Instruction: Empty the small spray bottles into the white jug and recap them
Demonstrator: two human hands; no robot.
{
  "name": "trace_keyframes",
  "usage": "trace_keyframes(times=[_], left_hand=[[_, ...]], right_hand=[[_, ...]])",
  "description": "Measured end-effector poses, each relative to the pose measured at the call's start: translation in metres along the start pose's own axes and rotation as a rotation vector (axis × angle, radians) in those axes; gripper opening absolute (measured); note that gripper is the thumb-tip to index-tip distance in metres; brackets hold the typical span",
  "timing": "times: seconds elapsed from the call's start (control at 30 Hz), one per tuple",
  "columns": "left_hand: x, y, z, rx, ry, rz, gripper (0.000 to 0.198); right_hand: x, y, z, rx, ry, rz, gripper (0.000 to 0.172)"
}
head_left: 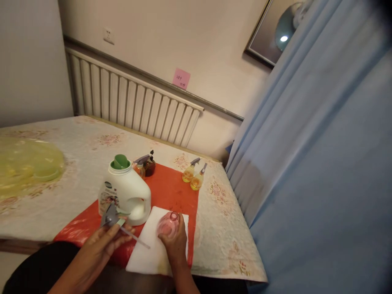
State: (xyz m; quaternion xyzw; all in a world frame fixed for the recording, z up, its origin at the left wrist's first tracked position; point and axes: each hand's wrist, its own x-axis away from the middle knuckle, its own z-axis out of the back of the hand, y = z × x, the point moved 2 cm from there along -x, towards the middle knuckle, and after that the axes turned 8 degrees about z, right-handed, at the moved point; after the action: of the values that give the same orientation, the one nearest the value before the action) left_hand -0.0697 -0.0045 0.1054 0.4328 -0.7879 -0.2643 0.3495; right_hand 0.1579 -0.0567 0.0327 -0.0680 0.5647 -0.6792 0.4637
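Note:
My left hand (107,241) grips a grey spray head (110,215), whose thin clear dip tube points right and down. In my right hand (176,245) is a pink see-through bottle (168,225) with its neck uncapped, tilted slightly above a white cloth (147,257). Just beyond my left hand stands a large white jug (128,192) with a side handle and a label. A green cup-like piece (120,161) sits in the jug's mouth.
Two yellow spray bottles (192,177) stand at the right edge of a red mat (171,188). Behind the jug are an orange spray bottle (140,169) and a dark bottle (150,166). A yellow translucent bag (30,163) lies left. A blue curtain (306,163) hangs right.

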Motion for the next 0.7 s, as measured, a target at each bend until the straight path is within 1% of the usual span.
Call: trace_keyframes(times=[0.1, 0.17, 0.23, 0.3, 0.4, 0.47, 0.57, 0.63, 0.7], left_hand=[[0.001, -0.002, 0.025, 0.059, 0.039, 0.067, 0.028], [-0.002, -0.004, 0.044, 0.109, 0.045, 0.13, 0.019], [-0.006, -0.008, 0.064, 0.179, 0.045, 0.206, 0.013], [-0.01, -0.011, 0.081, 0.254, 0.007, 0.25, 0.018], [-0.016, -0.014, 0.102, 0.316, -0.039, 0.279, 0.025], [-0.019, -0.017, 0.113, 0.335, -0.071, 0.287, 0.025], [-0.022, -0.02, 0.123, 0.371, -0.105, 0.289, 0.023], [-0.024, -0.022, 0.127, 0.397, -0.116, 0.29, 0.023], [-0.024, -0.023, 0.128, 0.413, -0.122, 0.291, 0.025]], right_hand=[[0.005, 0.004, -0.003, 0.041, -0.024, -0.062, 0.087], [0.007, 0.002, -0.004, 0.054, -0.018, -0.044, 0.084], [0.008, 0.001, -0.005, 0.066, 0.005, 0.005, 0.078], [0.008, 0.003, -0.007, 0.085, 0.032, 0.063, 0.07], [0.006, 0.01, -0.012, 0.139, 0.07, 0.118, 0.058], [0.002, 0.016, -0.016, 0.169, 0.081, 0.129, 0.059], [-0.004, 0.021, -0.018, 0.184, 0.095, 0.133, 0.059], [-0.008, 0.019, -0.018, 0.17, 0.09, 0.113, 0.057], [-0.013, 0.013, -0.016, 0.141, 0.079, 0.071, 0.059]])
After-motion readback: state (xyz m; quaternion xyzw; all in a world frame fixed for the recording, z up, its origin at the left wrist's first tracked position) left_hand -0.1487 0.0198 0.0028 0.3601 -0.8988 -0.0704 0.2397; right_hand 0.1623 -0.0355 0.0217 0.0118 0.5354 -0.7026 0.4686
